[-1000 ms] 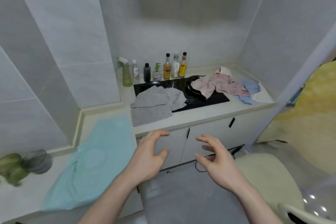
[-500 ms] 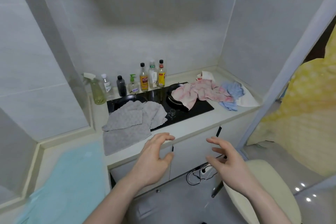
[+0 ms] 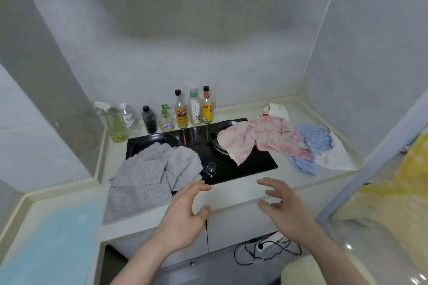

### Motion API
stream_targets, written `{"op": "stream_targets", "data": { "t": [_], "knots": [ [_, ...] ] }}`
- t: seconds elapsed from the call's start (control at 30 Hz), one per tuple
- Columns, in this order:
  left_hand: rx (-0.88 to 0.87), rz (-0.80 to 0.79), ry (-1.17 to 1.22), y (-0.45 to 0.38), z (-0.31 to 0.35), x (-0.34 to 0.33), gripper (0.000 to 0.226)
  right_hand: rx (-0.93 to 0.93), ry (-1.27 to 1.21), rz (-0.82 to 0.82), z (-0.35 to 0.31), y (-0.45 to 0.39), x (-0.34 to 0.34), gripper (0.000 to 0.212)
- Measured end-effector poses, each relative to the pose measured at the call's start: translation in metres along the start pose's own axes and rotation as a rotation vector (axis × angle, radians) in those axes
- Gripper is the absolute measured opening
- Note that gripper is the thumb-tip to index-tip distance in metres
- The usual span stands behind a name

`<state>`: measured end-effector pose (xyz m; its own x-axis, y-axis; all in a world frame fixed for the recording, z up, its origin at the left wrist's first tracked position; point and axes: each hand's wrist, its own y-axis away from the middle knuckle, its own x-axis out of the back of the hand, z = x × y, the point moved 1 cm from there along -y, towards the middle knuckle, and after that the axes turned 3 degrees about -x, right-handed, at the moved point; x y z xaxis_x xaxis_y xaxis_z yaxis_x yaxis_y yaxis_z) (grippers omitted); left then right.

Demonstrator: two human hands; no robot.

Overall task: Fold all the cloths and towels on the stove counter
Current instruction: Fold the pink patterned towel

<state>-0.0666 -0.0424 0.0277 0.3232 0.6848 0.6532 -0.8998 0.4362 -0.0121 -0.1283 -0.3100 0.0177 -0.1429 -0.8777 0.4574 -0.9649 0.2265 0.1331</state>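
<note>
Reaching toward the stove counter with both hands spread wide and holding nothing.

The left hand [image 3: 185,213] and right hand [image 3: 283,207] hover over the near edge of the counter [image 3: 234,194], apart from every cloth, probably about to take the first one. The grey towel [image 3: 148,176] lies rumpled on the left, half on the black stove [image 3: 252,165], its near end close to the counter edge. The pink cloth [image 3: 257,137] drapes over the right burner, overlapping the blue cloth [image 3: 311,143] and white cloth [image 3: 335,154] at far right. Bottles [image 3: 181,110] crowd the far wall; the bare near strip looks the best folding room.
</note>
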Motion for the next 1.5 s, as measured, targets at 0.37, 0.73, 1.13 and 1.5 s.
{"op": "stream_targets", "data": {
  "t": [0.37,0.73,1.13,1.5],
  "knots": [
    [0.067,-0.145,-0.025,-0.108,-0.039,-0.021,0.038,-0.090,-0.020,-0.011,0.024,-0.089,0.023,0.037],
    [0.509,-0.396,0.454,-0.242,-0.072,-0.090,0.030,-0.151,-0.016,-0.011,0.038,-0.163,0.057,0.037],
    [0.753,-0.275,0.650,-0.331,-0.067,-0.153,0.040,-0.199,-0.074,-0.039,0.066,-0.242,0.114,0.037],
    [0.596,-0.143,0.573,-0.354,-0.066,-0.171,0.053,-0.255,-0.085,-0.039,0.100,-0.263,0.146,0.034]
  ]
}}
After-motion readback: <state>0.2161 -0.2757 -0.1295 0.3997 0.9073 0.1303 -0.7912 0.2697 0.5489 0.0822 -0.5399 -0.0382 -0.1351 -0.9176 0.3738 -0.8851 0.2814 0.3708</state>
